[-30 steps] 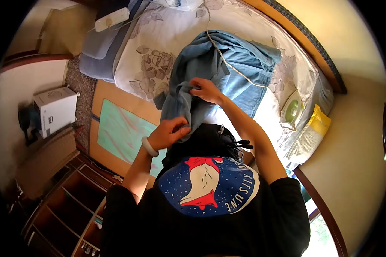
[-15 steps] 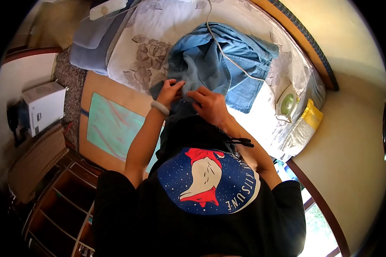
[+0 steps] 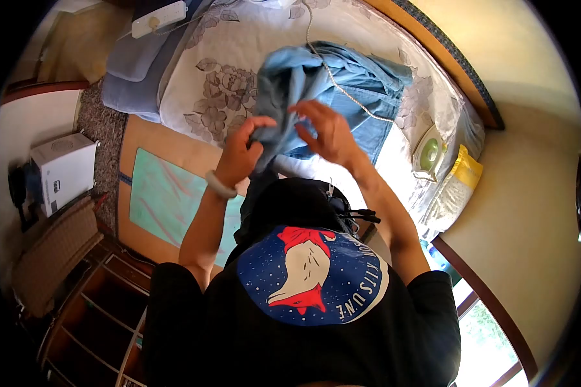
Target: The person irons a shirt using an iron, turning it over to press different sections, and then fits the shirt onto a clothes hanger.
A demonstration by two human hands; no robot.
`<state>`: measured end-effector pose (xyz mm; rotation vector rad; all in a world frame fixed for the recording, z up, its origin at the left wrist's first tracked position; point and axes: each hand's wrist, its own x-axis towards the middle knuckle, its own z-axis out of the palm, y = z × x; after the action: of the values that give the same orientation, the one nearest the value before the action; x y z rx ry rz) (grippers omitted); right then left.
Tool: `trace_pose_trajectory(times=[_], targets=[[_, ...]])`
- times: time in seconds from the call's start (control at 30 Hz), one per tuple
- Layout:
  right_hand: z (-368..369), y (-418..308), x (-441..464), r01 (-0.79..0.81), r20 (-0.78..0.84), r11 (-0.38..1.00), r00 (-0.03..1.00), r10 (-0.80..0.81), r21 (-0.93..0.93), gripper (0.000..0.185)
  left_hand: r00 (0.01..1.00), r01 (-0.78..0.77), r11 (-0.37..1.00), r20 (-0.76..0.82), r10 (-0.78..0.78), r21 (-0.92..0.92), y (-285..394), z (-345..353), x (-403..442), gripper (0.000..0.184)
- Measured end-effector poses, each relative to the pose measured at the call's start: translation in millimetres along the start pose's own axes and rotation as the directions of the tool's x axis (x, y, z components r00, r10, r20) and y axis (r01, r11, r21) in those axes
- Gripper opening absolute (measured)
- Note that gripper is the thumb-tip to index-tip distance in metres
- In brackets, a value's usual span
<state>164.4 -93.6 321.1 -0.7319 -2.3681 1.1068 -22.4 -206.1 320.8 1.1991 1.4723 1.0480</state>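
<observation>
A crumpled blue garment point(image 3: 361, 97), denim-like in colour, lies on the flowered bed cover and hangs over its near edge; its exact kind is hidden by the folds. My left hand point(image 3: 240, 153), with a pale band at the wrist, holds the near left edge of the garment between thumb and fingers. Just above the cloth, my right hand point(image 3: 329, 132) has its fingers curved and apart, slightly blurred, and grips nothing that I can see. A braided cord point(image 3: 342, 90) runs across the garment. To the right stands an iron point(image 3: 430, 153) with a green part.
The flowered bed cover point(image 3: 181, 84) spreads under the garment. Beside the iron lies a yellow and clear bag point(image 3: 457, 187). A white power strip point(image 3: 159, 19) rests at the top left. On the left are a white box point(image 3: 64, 174), a green mat point(image 3: 168, 193) and wooden shelving point(image 3: 97, 322).
Both hands have moved apart from their close pinch on the cloth. The right hand has let go and risen slightly; the left has shifted left and down, and the near folds have changed shape.
</observation>
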Motion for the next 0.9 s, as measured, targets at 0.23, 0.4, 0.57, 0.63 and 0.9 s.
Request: trace_pose_trajectory(times=[0.23, 0.4, 0.57, 0.63, 0.9], targets=[[-13.9, 17.3, 70.0, 0.376, 0.478, 0.793, 0.87, -0.122, -0.48, 0.059, 0.856, -0.24, 0.961, 0.436, 0.277, -0.14, 118.4, -65.4, -28.2, 0.036], [-80.3, -3.5, 107.0, -0.086, -0.008, 0.889, 0.996, 0.093, -0.45, 0.022, 0.865, -0.317, 0.668, -0.084, 0.495, 0.673, 158.3, -158.3, -14.5, 0.028], [-156.3, -112.9, 115.4, 0.114, -0.356, 0.905, 0.893, -0.274, -0.411, 0.031, 0.682, 0.285, 0.131, -0.296, 0.668, 0.95, 234.5, -211.1, 8.4, 0.02], [-175.9, -152.9, 104.6, 0.205, -0.322, 0.936, 0.899, -0.296, -0.286, 0.024, 0.401, 0.178, -0.104, 0.024, 0.916, 0.979, 264.4, -239.4, 32.7, 0.02], [-205.0, -188.4, 63.2, 0.343, -0.333, 0.356, 0.938, -0.093, 0.869, 0.033, -0.006, -0.261, 0.028, -0.031, 0.999, 0.965, 351.2, -145.8, 135.4, 0.023]])
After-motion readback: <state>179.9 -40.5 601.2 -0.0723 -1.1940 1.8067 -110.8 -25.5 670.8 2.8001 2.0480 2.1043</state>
